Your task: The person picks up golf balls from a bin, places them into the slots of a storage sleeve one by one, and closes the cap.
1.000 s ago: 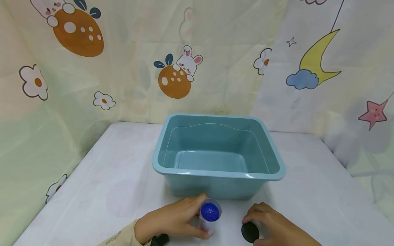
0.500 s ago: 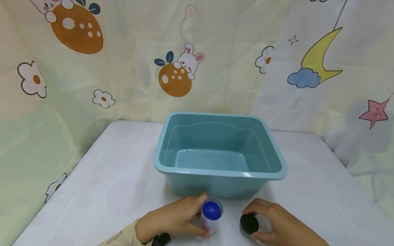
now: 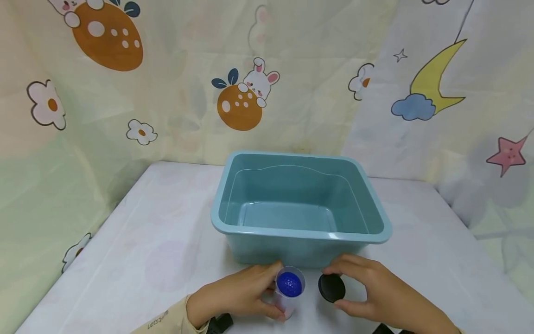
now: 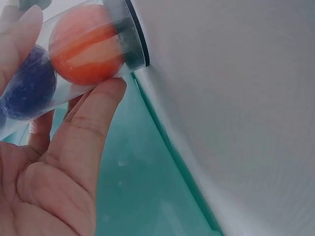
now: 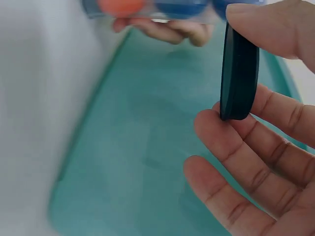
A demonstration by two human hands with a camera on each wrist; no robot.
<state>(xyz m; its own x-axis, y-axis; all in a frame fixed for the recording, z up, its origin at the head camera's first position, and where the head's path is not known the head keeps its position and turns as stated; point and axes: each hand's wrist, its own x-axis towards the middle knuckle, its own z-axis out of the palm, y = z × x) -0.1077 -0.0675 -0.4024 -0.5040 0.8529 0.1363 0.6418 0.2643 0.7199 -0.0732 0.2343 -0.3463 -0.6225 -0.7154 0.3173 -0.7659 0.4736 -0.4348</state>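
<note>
My left hand [image 3: 239,292] grips a clear plastic tube [image 3: 285,304], thumb on its near side and fingers round the far side. From above, the tube's mouth is uncovered and a glittery blue ball [image 3: 289,284] sits inside near the top. An orange ball [image 4: 87,45] lies at the tube's other end, beside a dark end cap [image 4: 139,32], in the left wrist view. Just right of the tube, my right hand [image 3: 373,290] pinches a round black lid [image 3: 332,288] by its edge between thumb and fingers. The lid is tilted and apart from the tube.
A light blue plastic basin [image 3: 300,233] stands right behind both hands, with nothing seen inside. It rests on a white-covered table [image 3: 179,222]. A printed cloth backdrop [image 3: 308,93] hangs behind and at the sides.
My right hand has moved up and to the left with the black lid, bringing it closer to the tube. The left hand and tube stay nearly in place.
</note>
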